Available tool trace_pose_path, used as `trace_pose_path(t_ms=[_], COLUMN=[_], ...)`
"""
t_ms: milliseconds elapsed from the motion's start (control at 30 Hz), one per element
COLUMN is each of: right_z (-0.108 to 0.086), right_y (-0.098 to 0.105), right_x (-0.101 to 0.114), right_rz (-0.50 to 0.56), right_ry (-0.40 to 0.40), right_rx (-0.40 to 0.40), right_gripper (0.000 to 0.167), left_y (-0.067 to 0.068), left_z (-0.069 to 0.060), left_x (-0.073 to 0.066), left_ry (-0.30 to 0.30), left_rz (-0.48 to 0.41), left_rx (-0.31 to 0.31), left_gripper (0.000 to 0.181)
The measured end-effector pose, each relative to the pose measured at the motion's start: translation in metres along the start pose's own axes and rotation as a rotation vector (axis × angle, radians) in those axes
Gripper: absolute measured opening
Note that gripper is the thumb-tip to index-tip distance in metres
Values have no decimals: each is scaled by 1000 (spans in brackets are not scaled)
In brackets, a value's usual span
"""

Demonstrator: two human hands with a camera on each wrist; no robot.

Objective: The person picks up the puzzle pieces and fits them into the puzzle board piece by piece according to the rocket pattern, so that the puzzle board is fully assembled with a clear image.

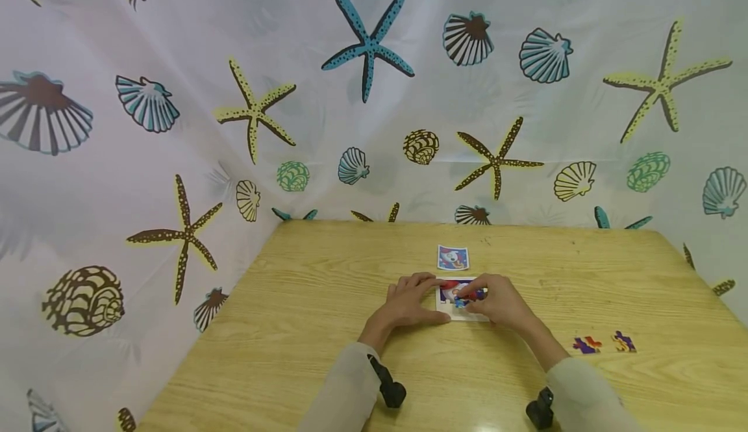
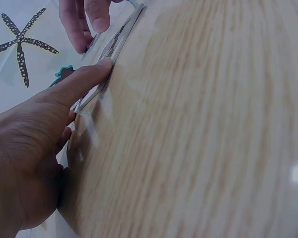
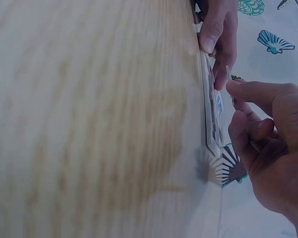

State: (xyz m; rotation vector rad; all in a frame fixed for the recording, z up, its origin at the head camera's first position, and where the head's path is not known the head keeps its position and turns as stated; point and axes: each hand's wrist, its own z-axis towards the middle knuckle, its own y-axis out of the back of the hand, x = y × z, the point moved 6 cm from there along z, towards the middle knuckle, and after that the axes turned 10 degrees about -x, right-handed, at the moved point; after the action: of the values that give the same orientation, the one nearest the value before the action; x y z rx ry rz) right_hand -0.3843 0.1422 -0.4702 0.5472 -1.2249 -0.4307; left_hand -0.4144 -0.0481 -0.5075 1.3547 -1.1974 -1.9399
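Observation:
In the head view my right hand pinches a small blue jigsaw piece over a white-bordered puzzle board. The right wrist view shows the jigsaw piece edge-on between thumb and fingertip, raised off the board. Pieces with a red, white and dark blue picture fill the board's upper part; its lower part shows pale. My left hand rests at the board's left side, thumb at the near corner and index finger near the far one. From the left wrist, the straight thumb touches the board's edge.
A small picture card with a matching design lies just beyond the board. Two loose jigsaw pieces, one red and purple and one purple and orange, lie to the right on the wooden table. A shell-patterned curtain hangs behind.

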Motion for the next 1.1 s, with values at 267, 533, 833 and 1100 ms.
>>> trace_pose_path(t_ms=[267, 533, 833, 1100], right_z=[4, 3, 6, 7], right_y=[-10, -22, -28, -33], right_x=[3, 6, 6, 8], right_rz=[5, -10, -44, -22], right_ry=[18, 98, 84, 64], right_rx=[12, 45, 69, 72], right_gripper=[19, 20, 20, 19], left_y=[1, -1, -1, -1], left_z=[2, 2, 1, 1], left_x=[0, 0, 1, 3], left_ry=[-2, -2, -3, -6], left_rz=[5, 5, -4, -9], left_rx=[-6, -5, -2, 6], left_gripper=[79, 80, 79, 80])
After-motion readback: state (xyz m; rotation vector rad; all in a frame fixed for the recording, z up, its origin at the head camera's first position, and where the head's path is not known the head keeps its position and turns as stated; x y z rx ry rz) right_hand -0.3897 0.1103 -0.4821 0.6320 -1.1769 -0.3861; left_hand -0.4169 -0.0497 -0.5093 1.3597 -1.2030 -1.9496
